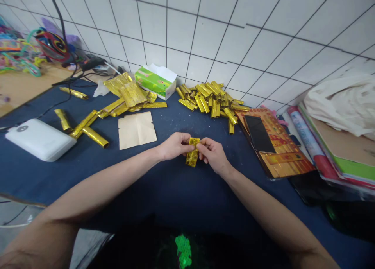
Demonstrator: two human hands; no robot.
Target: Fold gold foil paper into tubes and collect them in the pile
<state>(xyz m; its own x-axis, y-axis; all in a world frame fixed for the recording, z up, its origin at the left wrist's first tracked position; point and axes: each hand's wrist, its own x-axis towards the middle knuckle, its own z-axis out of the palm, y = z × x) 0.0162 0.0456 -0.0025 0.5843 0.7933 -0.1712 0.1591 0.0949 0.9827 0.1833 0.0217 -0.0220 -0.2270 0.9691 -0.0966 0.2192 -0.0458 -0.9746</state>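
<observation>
Between my two hands, above the dark blue tabletop, is a small strip of folded gold foil paper [192, 156]. My left hand [175, 146] pinches its left side, with the thumb lying across the front. The fingertips of my right hand [215, 155] grip its upper right edge. Its lower end hangs free below my fingers. To the left of my left hand lies a creased beige paper square [137, 130]. Beyond my hands, a heap of folded gold paper pieces [209, 99] rests against the tiled wall.
At the back left are flat gold sheets [129, 91] beside a green tissue pack [156, 80]. Loose gold pieces [95, 137] lie near a white box-shaped device [41, 139] with a cable. On the right, a black phone [259, 134] rests on an orange-gold packet [288, 157].
</observation>
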